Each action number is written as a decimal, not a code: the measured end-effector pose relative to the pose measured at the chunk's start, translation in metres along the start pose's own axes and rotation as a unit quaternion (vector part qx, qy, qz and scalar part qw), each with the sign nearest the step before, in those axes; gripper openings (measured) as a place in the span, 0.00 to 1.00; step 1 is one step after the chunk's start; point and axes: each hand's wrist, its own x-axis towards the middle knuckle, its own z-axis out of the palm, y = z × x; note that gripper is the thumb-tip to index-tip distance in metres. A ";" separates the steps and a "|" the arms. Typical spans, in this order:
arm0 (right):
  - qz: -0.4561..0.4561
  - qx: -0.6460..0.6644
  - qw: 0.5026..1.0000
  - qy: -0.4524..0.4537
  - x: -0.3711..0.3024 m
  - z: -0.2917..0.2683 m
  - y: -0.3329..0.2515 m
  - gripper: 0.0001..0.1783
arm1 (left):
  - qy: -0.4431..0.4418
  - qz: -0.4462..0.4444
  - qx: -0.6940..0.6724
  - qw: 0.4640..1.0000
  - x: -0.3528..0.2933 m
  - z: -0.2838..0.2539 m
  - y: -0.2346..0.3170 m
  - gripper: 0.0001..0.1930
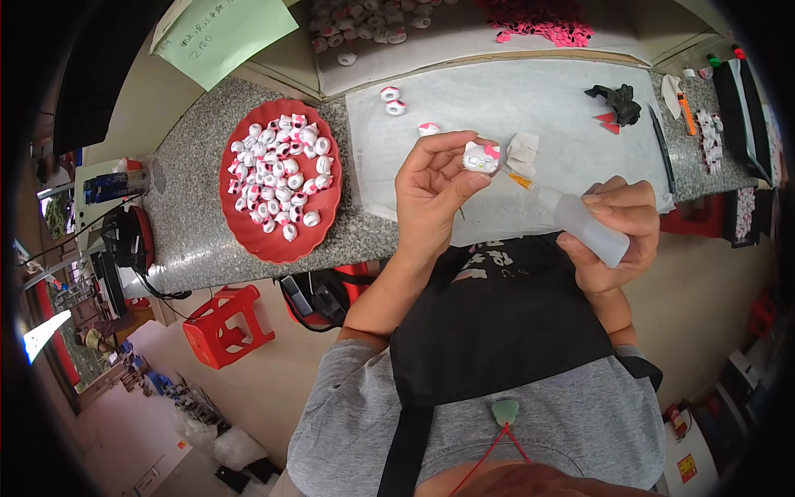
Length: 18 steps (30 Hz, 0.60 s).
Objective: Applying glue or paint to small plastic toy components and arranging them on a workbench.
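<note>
Between the thumb and fingers of my left hand (435,182) is a small white cat-head figurine (480,157) with a pink bow. My right hand (621,228) grips a translucent squeeze bottle (590,228), tilted up toward the left. Its thin nozzle with an orange base (519,180) points at the figurine's right side; whether the tip touches it I cannot tell. Just behind the figurine lies a crumpled white tissue (522,152). Farther back on the white sheet (464,91) rest a few more white and pink pieces (396,108).
A red scalloped plate (234,217) full of white and pink pieces stands left on the granite counter (184,199). A shelf at the back holds white pieces (364,23) and pink bits (542,21). Black crumpled material (614,103), a dark slim tool (661,147) and an orange-handled cutter (686,114) lie right.
</note>
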 end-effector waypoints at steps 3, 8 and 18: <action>-0.010 -0.001 1.000 0.013 0.000 0.002 0.001 0.22 | -0.008 -0.003 -0.005 1.000 0.000 -0.002 0.000 0.19; -0.007 -0.008 1.000 0.002 0.000 0.003 0.000 0.24 | -0.014 -0.012 -0.001 1.000 -0.001 -0.001 0.000 0.19; 0.002 0.003 1.000 -0.003 -0.002 0.003 -0.002 0.24 | -0.005 -0.014 -0.003 1.000 -0.002 0.000 -0.001 0.18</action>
